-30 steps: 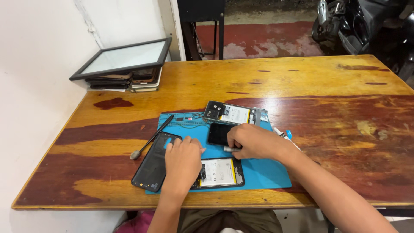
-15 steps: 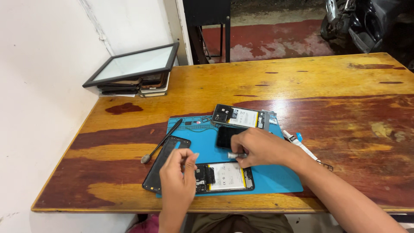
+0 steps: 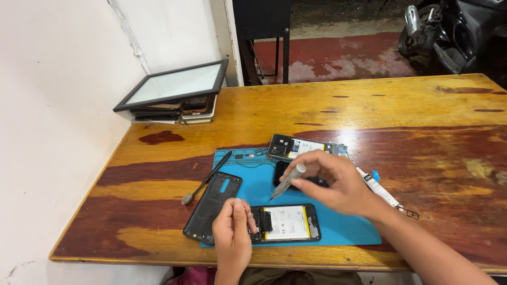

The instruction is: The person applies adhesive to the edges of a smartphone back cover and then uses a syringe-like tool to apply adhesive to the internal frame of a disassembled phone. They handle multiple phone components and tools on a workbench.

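Right hand (image 3: 338, 184): above the mat, fingers pinched round a slim grey screwdriver (image 3: 287, 183); tool slants down toward 7 o'clock, tip just over the top edge of the opened phone.
Left hand (image 3: 232, 240): at 6 o'clock of the table, fingers curled, thumb and fingertips pressing on the left end of the opened phone; steadying it, not lifting it.
Opened phone (image 3: 288, 222): lies flat at the near edge of the mat, back off, white-labelled battery and dark circuit board showing; long side runs 9 to 3 o'clock.
Blue mat (image 3: 348, 232): rubber work mat, centre-near part of the table.
Back cover (image 3: 213, 206): black shell, inside up, at 9 o'clock of the opened phone, half on the mat, half on wood.
Second phone (image 3: 303, 148): also open, at 12 o'clock of the mat, beyond the right hand.
Spudger (image 3: 207, 178): dark-handled tool with a rounded metal end, at 10 o'clock of the back cover.
Glue tube (image 3: 377, 187): white, blue cap, at 3 o'clock of the right hand.
Table (image 3: 396, 111): worn wooden top, red and yellow patches.
Stack of tablets (image 3: 174, 95): at the far 10 o'clock corner, framed glass panel on top.
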The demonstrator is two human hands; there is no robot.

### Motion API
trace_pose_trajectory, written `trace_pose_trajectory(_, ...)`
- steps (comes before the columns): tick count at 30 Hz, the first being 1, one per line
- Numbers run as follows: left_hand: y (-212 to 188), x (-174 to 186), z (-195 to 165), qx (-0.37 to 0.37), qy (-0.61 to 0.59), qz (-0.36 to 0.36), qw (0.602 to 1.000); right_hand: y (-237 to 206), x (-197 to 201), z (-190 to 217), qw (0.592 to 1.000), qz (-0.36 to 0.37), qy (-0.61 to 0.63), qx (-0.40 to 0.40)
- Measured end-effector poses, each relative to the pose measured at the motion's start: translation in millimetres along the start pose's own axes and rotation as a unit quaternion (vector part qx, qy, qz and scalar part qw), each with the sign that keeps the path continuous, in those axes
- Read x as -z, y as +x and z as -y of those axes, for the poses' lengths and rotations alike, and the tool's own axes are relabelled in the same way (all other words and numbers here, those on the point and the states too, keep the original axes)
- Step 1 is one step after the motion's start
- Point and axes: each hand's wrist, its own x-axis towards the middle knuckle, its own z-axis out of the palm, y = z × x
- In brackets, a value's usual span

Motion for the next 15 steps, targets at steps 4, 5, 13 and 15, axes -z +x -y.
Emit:
trace_pose_trajectory(4,1.6,1.7,-0.3,0.026,0.009,0.009,1.000,-9.0,-19.8,-2.6,1.000,-0.019,-0.011,0.011)
trace_pose_trajectory(5,1.9,1.5,-0.6,0.032,0.005,0.008,0.999,-10.1,-22.7,-3.1,1.000,-0.019,-0.015,0.020)
trace_pose_trajectory(13,2.6,0.4,-1.5,0.050,-0.006,-0.001,0.999,-14.1,-28.2,-4.9,0.996,-0.037,0.019,0.074)
trace_pose_trajectory(15,3.1,0.0,-1.7,0.052,0.008,0.000,0.999,-14.3,-27.9,-4.8,0.997,-0.031,0.019,0.070)
